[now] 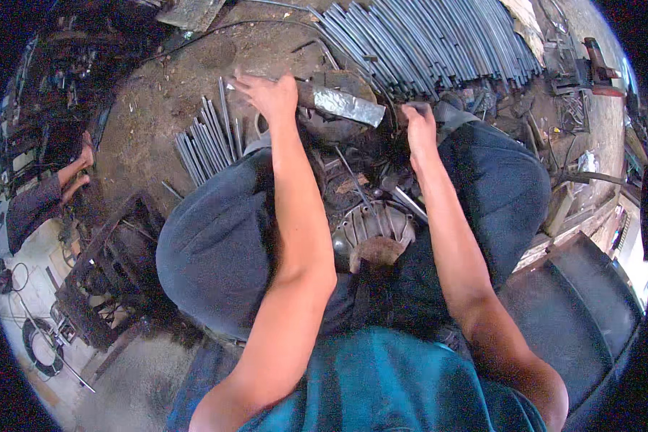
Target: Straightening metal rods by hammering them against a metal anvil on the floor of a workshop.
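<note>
"One dirt floor (216,54) carries the items. List its loads, largest first."

"Large stack of grey metal rods (425,43): far right corner of the visible floor, rods side by side. Another person's bare lower legs (70,180): left edge of the floor, feet toward the middle. Small row of rods (207,140): inward from that edge, beside the wearer's left knee, roughly parallel, ends uneven."

"Next size down?"

"Ribbed metal housing (374,223): between the wearer's legs, toward the near edge, rounded, ribs fanning out. Bright-faced metal block (348,108): beyond the housing, short of the far edge, set between the two hands, right end angled nearer the wearer."

"Report the hands."

"Left hand (272,97): at the block's left end, back upward, fingers spread wide, tips blurred. Contact with the block cannot be confirmed. Right hand (420,126): just beyond the block's right end, fingers curled; whether they grip anything cannot be told."

"Smallest item?"

"Thin rod (351,171): between the knees, slanted, near end over the ribbed housing. Whether it touches the housing cannot be determined."
</note>
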### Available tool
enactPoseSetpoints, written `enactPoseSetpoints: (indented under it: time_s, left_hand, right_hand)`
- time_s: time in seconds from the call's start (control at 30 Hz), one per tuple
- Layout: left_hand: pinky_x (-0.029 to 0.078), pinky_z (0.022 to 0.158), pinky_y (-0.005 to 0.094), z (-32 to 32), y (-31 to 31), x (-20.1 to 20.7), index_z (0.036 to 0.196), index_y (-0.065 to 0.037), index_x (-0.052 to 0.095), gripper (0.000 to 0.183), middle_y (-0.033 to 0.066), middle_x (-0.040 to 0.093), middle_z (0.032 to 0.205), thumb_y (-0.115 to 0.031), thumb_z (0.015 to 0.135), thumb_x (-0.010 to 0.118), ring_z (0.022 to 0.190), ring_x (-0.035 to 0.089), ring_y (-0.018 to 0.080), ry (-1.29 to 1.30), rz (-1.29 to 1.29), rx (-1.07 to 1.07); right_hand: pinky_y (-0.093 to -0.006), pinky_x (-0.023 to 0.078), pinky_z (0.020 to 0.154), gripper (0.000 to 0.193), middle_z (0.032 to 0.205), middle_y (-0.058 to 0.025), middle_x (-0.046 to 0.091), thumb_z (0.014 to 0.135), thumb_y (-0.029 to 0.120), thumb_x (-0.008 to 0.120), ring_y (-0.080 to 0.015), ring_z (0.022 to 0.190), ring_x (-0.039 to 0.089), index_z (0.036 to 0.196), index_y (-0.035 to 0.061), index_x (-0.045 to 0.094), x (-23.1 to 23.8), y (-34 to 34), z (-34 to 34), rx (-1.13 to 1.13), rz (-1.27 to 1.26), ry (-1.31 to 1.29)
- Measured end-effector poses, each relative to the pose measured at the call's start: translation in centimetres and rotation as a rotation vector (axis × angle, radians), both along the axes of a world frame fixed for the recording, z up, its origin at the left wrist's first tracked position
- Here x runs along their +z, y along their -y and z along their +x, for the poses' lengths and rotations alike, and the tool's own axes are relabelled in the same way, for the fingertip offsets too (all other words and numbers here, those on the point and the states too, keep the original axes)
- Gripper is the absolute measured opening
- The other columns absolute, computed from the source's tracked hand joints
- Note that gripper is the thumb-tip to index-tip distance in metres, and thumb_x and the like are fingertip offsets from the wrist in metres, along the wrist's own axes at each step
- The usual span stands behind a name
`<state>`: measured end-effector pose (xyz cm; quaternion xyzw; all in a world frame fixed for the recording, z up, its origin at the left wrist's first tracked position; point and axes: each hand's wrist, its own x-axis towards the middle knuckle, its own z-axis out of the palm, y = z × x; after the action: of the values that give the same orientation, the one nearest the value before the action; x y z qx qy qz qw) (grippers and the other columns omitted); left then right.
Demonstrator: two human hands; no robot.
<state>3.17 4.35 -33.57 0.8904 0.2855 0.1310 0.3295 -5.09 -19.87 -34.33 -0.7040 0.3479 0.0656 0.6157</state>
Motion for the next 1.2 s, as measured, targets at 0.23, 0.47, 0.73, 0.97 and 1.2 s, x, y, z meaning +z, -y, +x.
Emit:
enactPoseSetpoints:
  time_s: [0.23, 0.47, 0.73, 0.97, 1.2]
  left_hand:
    - [0.026, 0.103, 0.0516, -0.4, 2.0, 0.7, 0.126, 0.012, 0.024, 0.077, 0.0316, 0.027, 0.131, -0.017, 0.068, 0.066, 0.124, 0.028, 0.0452, 0.278, -0.028, 0.156]
    - [0.029, 0.099, 0.0504, -0.5, 0.4, 3.3, 0.115, 0.012, 0.035, 0.063, 0.0289, 0.039, 0.116, -0.016, 0.067, 0.063, 0.112, 0.038, 0.0447, 0.179, 0.027, 0.188]
    - [0.041, 0.077, 0.0413, -10.6, 8.9, 1.9, 0.097, 0.009, 0.043, 0.035, 0.0231, 0.052, 0.09, -0.02, 0.082, 0.054, 0.08, 0.052, 0.0342, 0.372, -0.376, 0.304]
    - [0.039, 0.089, 0.0388, -27.0, 11.0, -14.5, 0.119, 0.001, 0.05, 0.061, 0.0155, 0.058, 0.112, -0.045, 0.079, 0.051, 0.101, 0.052, 0.028, -0.956, -0.633, 0.135]
    - [0.039, 0.093, 0.041, -29.7, 5.9, -24.8, 0.119, 0.002, 0.051, 0.059, 0.017, 0.056, 0.117, -0.041, 0.079, 0.053, 0.11, 0.051, 0.0319, -0.994, -0.693, 0.289]
  right_hand:
    - [-0.0285, 0.038, 0.08, 0.022, 0.089, -0.0065, 0.059, 0.081, 0.016, 0.054, -0.0172, 0.086, 0.051, 0.097, 0.0011, 0.059, -1.0, -0.4, -1.3, -0.027, 0.004, 0.033]
    - [-0.0307, 0.041, 0.068, 0.02, 0.084, -0.0048, 0.06, 0.079, 0.021, 0.058, -0.0167, 0.08, 0.053, 0.093, 0.0061, 0.059, -0.8, 4.3, -0.8, -0.102, 0.113, 0.001]
    - [-0.0377, 0.043, 0.082, 0.043, 0.097, -0.0188, 0.064, 0.077, 0.034, 0.056, -0.0313, 0.093, 0.06, 0.105, 0.0007, 0.062, -16.5, 11.4, -7.7, 0.059, -0.01, -0.41]
    - [-0.0312, 0.043, 0.052, 0.02, 0.075, -0.0076, 0.063, 0.078, 0.019, 0.059, -0.0164, 0.06, 0.057, 0.088, 0.0023, 0.057, -20.4, 6.9, -11.6, 0.322, -0.155, -0.438]
    - [-0.0369, 0.049, 0.071, 0.029, 0.089, -0.0158, 0.065, 0.076, 0.012, 0.05, -0.0261, 0.079, 0.063, 0.1, -0.0017, 0.06, -21.9, 2.2, -12.4, 0.407, -0.133, -0.58]
